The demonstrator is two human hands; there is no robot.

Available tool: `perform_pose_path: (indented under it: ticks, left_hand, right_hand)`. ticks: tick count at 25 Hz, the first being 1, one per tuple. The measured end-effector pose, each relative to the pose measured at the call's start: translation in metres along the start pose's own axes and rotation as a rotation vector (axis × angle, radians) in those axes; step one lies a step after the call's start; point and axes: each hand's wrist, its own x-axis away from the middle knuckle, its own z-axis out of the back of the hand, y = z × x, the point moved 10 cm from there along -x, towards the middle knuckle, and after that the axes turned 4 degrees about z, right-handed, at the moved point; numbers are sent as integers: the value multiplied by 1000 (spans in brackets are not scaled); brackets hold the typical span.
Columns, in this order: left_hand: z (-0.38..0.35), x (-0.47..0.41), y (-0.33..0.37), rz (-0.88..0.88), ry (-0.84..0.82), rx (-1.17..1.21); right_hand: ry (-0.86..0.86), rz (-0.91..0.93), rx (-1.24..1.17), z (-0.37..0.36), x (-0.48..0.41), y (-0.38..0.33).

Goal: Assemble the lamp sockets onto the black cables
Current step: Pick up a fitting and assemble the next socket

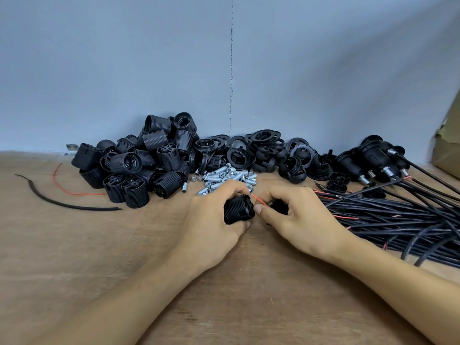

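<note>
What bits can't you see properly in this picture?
Head view:
1. Whether the red wire is in the socket yet: too small, and the left hand wraps the socket.
2. The black part in the right hand: fingers hide most of it.
3. The cables' far ends: cut off by the right edge.

Matt, grainy wood on the tabletop (74, 245). Ribbed black plastic with a dull sheen on the piled sockets (155, 140); smoother black plastic on the rings (264, 136). Bright, shiny threaded metal in the small tubes (225, 176). Smooth, faintly glossy black sheathing on the cables (398, 220).
</note>
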Motion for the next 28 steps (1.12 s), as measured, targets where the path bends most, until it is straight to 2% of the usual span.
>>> perform_pose_path:
  ticks: [9, 15, 28]
  left_hand:
    - [-1, -3, -5, 25, 35, -10]
    - [-2, -2, -4, 20, 39, -30]
    - [-2, 2, 5, -3, 22, 1]
  right_hand:
    - [42, -87, -24, -1, 0, 11]
    - [84, -68, 42, 1, 1, 8]
    - [15, -125, -15, -7, 3, 13]
